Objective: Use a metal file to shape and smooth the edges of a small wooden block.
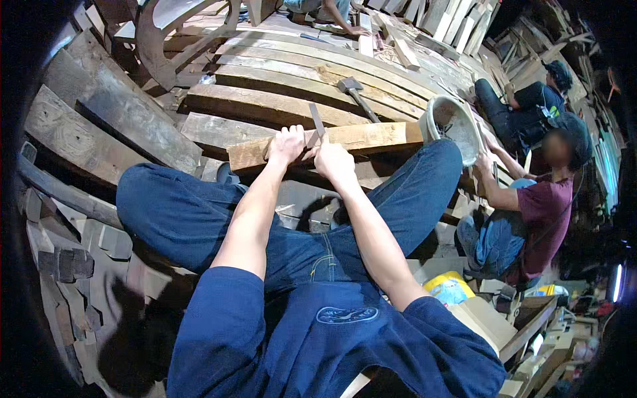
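Observation:
A squared wooden beam (371, 136) lies crosswise in front of my lap. My left hand (287, 144) is closed against the beam; what its fingers grip is hidden. Just to its right, my right hand (333, 161) is closed around a flat metal blade (316, 118), which points up and away from me. Whether the left fingers also touch the blade, I cannot tell. Beyond the beam lies a hammer-like tool (359, 98) with a broad metal head and a dark handle. A round pale bucket (462, 114) stands at the beam's right end, with dark items inside.
Long planks (279, 83) lie side by side ahead. Dark boards (126, 106) sit at the left, near a curved wooden frame (156, 53). A person in a maroon shirt (545, 212) sits close on the right, another person (531, 109) beyond. Behind my right elbow is a yellow container (448, 288).

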